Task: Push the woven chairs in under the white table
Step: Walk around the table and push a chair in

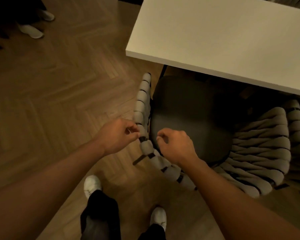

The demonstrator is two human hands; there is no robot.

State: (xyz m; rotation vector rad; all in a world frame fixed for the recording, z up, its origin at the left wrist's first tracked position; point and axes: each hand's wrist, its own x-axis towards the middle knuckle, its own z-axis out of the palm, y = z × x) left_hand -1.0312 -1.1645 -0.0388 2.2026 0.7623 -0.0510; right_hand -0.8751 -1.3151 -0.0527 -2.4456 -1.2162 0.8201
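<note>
A woven chair [143, 104] with a thick pale braided rim and a dark seat cushion [189, 122] stands at the near edge of the white table [215, 37]. The front of its seat is tucked under the tabletop and its braided back [260, 144] curves round to the right. My left hand [118, 135] is loosely curled outside the chair's left rim, fingertips touching the braid. My right hand [175, 146] hovers curled just inside that rim, above the seat, holding nothing that I can see.
Herringbone wood floor [59, 94] spreads out to the left. Another person's white shoes [31, 31] stand at the far left. My own white shoes [92, 186] are just behind the chair. More braided weave [298, 135] shows at the right edge.
</note>
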